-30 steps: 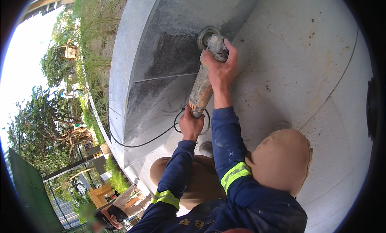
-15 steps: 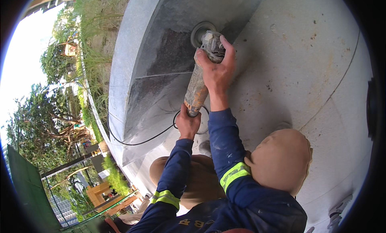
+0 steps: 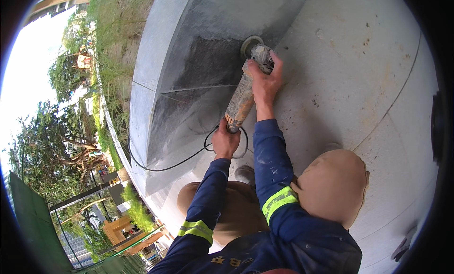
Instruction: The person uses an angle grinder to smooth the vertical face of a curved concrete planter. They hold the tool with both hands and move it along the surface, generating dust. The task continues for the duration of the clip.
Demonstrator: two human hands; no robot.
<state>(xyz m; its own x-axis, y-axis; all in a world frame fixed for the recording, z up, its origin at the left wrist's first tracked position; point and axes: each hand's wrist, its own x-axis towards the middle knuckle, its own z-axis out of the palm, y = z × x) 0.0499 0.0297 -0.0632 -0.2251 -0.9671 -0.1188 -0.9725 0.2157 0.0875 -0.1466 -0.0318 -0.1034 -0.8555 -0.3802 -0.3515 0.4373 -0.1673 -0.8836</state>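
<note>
Both my hands hold a dusty orange and grey angle grinder [image 3: 240, 101], tilted with its head away from me. My right hand [image 3: 266, 87] is closed around the front of the body, just behind the gear head, with thumb and forefinger on either side. My left hand [image 3: 225, 140] grips the rear end near the cable. The round grinding disc [image 3: 251, 46] lies against the side face of the grey concrete ledge [image 3: 208, 61], low down near the floor; whether it spins I cannot tell. A darker patch marks the ledge around it.
A black power cable [image 3: 165, 169] loops from the grinder's rear across the ledge's base. The grey floor [image 3: 350, 84] has stains and a thin joint line. Grass [image 3: 120, 51] and trees lie beyond the ledge at left. My bent knees in brown trousers [image 3: 331, 189] are close below my arms.
The grinder and both hands have shifted to the right, and the disc has moved right and slightly nearer along the ledge face. My grip stays the same.
</note>
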